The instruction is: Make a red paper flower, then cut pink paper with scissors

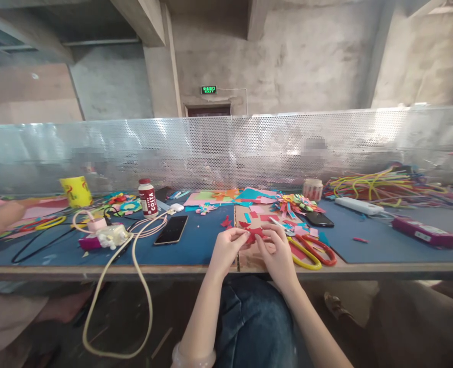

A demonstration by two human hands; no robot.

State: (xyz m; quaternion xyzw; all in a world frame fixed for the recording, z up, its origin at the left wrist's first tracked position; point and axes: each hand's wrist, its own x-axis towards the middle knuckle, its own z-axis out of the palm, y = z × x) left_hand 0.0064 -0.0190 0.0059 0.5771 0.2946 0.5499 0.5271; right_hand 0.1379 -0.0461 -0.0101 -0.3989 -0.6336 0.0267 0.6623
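Observation:
Between my fingertips, over the brown board at the table's front, is a red paper piece [254,234] with pointed edges. My left hand [228,248] pinches its left side. On its right side, the fingers of my right hand [278,250] are closed as well. Another small red paper piece [226,222] lies just beyond my left hand. Right beside my right hand rest scissors with yellow handles [307,254] and scissors with red handles [323,249]. Small paper scraps [256,209] in pink, red and blue are scattered behind my hands.
Left of me are a black phone [172,230], a bottle [147,198], a yellow cup [76,191] and a cable loop [150,306] hanging off the edge. Paper flowers [295,203], another phone [319,219] and a purple box [425,232] lie rightward. Another person's hand [2,217] shows far left.

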